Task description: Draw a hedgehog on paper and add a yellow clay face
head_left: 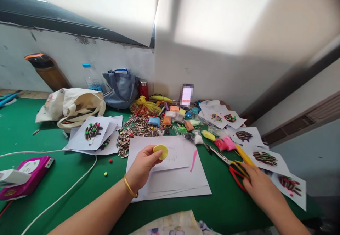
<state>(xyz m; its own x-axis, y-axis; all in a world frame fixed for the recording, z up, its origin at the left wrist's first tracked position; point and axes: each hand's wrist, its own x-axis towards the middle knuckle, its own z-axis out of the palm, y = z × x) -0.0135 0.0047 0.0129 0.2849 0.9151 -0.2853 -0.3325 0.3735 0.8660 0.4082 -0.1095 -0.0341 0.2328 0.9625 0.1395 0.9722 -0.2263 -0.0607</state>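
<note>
My left hand (145,166) pinches a flat yellow clay disc (160,152) between thumb and fingers, above a white sheet of paper (183,185). On the smaller sheet on top there is a faint pencil drawing (172,154), partly hidden by the disc. At the right, my right hand (256,182) has its fingers around the handles of a pair of scissors (230,162) with one yellow and one red handle. The scissors lie on the green table with blades pointing away to the left. A pink modelling tool (194,160) rests on the paper.
Sunflower seeds (138,128) are heaped behind the paper, beside several packs of coloured clay (166,120). Finished seed pictures (265,158) lie at right, more (92,132) at left. A white cable (66,190) crosses the left side. A phone (187,95) leans on the wall.
</note>
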